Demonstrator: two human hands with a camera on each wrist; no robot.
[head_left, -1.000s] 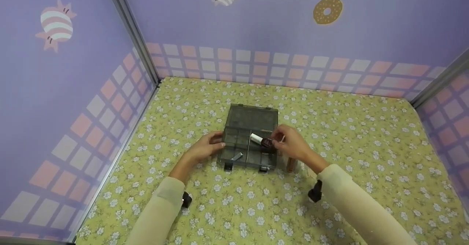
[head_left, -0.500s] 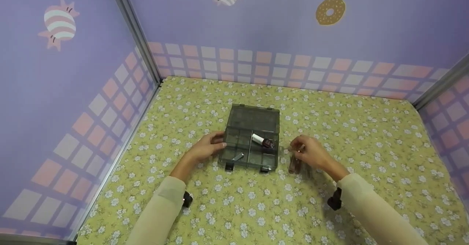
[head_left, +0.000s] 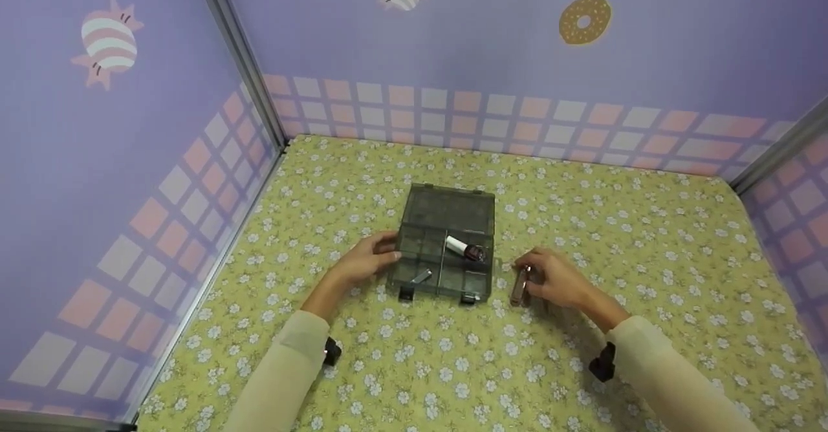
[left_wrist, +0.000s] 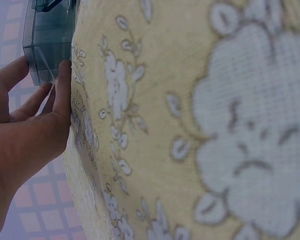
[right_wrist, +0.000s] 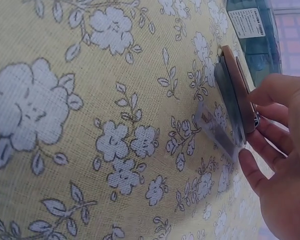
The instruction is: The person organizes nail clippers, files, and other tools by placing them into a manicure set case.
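A smoky see-through divider box (head_left: 453, 215) lies with its lid laid back. The left hand (head_left: 359, 262) has its fingertips against the box's left side, touching its wall (left_wrist: 42, 75) in the left wrist view. In a right compartment slants a dark nail polish bottle (head_left: 474, 253) with a white cap. A small silver nail clipper (head_left: 422, 275) sits in a front left one. Right of the box, the right hand (head_left: 556, 278) pinches a slim brown strip (right_wrist: 239, 87) with a shiny metal end. Its exact kind is unclear. Another thin brown strip lies alongside it, partly hidden.
A clear plastic packet (right_wrist: 217, 132) lies by the brown strips in the right wrist view. The box's two black latches (head_left: 405, 293) face the person. Flowered yellow cloth (head_left: 427, 367) covers the table, and purple patterned walls (head_left: 453, 50) enclose it.
The right hand let go of the nail polish bottle in the box, moved right and lowered onto the brown strips. The left hand stayed against the box.
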